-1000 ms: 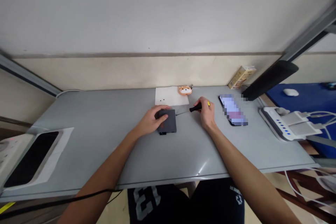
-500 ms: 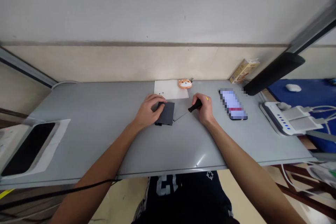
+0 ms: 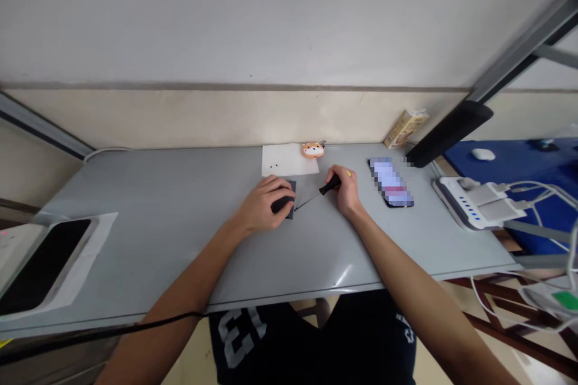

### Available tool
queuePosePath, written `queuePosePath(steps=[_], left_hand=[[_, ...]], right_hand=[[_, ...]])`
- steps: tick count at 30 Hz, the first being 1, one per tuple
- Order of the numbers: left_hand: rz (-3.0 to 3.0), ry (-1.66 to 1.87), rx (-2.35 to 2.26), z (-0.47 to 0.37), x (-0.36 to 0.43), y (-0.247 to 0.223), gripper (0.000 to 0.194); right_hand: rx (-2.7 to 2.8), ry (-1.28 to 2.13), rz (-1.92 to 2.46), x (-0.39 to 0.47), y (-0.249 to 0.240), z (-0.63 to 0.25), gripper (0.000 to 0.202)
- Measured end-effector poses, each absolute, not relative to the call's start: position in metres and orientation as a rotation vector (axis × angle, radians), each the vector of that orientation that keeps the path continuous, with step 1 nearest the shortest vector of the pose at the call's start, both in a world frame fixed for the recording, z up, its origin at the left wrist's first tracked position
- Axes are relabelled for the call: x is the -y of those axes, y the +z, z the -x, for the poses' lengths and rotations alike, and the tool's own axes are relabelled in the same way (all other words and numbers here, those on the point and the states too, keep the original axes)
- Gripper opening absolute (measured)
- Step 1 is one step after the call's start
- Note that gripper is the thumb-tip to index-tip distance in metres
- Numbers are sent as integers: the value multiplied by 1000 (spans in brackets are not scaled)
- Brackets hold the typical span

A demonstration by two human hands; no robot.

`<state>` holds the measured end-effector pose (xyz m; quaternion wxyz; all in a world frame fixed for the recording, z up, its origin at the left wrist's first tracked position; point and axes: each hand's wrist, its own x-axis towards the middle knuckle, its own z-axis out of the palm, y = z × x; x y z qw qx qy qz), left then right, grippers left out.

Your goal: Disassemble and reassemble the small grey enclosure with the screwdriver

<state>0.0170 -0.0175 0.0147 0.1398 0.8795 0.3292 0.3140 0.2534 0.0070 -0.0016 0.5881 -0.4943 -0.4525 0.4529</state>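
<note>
From my end I take the white sheet of paper (image 3: 286, 162), flat at the back of the grey desktop (image 3: 149, 192), as my landmark. A flat, dark grey box (image 3: 292, 186) lies just on the near side of the paper. I have the left hand (image 3: 266, 206) over most of it, fingers and thumb curled around it; how firmly they press, I cannot tell.

Near the paper's right near corner, I have the right hand (image 3: 345, 188) closed around the black handle, marked yellow, of a thin-shafted screwdriver (image 3: 330, 184). Its tip reaches the box's right edge; whether it touches, I cannot make out.

Two tiny dark pieces (image 3: 277, 165) lie on the paper's left half, and an orange-and-white animal-faced case (image 3: 313, 150) sits at its right end. Well right of the paper lies a lit phone (image 3: 391, 182).
</note>
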Motion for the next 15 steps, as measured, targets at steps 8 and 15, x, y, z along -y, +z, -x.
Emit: queuePosePath(steps=[8, 15], left_hand=[[-2531, 625, -1091, -21, 26, 19, 29], [-2460, 829, -1124, -30, 23, 3, 18]], right_hand=[[877, 1082, 1149, -12, 1, -258, 36], [752, 1127, 1118, -14, 2, -259, 34]])
